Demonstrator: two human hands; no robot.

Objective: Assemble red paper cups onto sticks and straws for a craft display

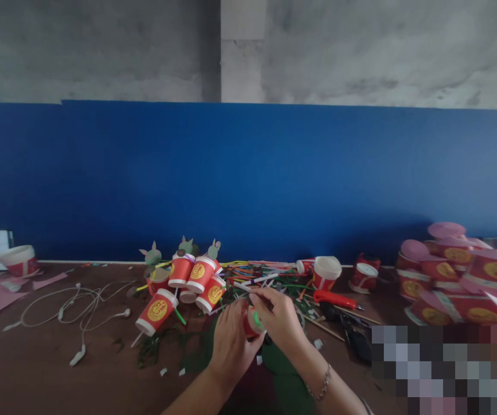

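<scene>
one red-and-white paper cup (249,329) sits between the two hands, low in the middle of the view, above the dark brown table (110,369). the left hand (232,334) is curled around its side, and the right hand (275,318) is bent at its near-white end, thumb and forefinger close together; whether they pinch something thin as well, i cannot tell. a bright green patch shows on that end.

the thin paper wall could dent if the left hand squeezes too hard, and a push from the right fingers could twist the cup out of line, since nothing else seems to brace it.

just beyond the hands, a jumble of thin multicoloured sticks (257,268) lies in the way and could snag a finger. to the left, a cluster of red paper cups with gold emblems (202,275) leans together, easily knocked by an elbow; a tangled white earphone cord (64,308) lies farther left. to the right are a red-handled tool with a dark tip (337,298) and a tall pile of pink-topped red cups (456,271), which a wide swing could topple.
</scene>
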